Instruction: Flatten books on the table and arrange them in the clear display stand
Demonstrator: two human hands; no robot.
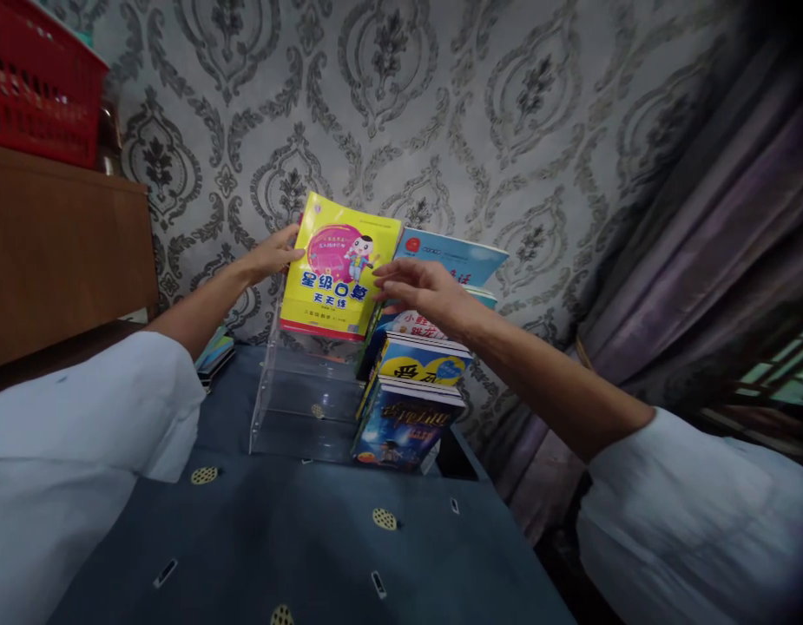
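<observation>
A yellow workbook (339,269) with a cartoon child on its cover stands in the upper back of a clear acrylic rack (303,408). My left hand (274,254) grips its left edge, the thumb in front and the other fingers mostly hidden behind. Close by on the right, my right hand (417,291) has its fingers stretched out, their tips at the workbook's right edge; whether they press on it I cannot tell. Stepped rows of books fill the rack's right side: a light blue book (459,252) at the back, a yellow-and-blue book (417,360) lower, a dark blue book (404,430) in front.
The rack stands on a dark blue patterned cloth (258,529) against a papered wall. Several thin books (215,356) lie behind my left forearm. A wooden cabinet (62,252) bears a red basket (42,87) at the left. Grey-purple curtains (674,252) hang at the right.
</observation>
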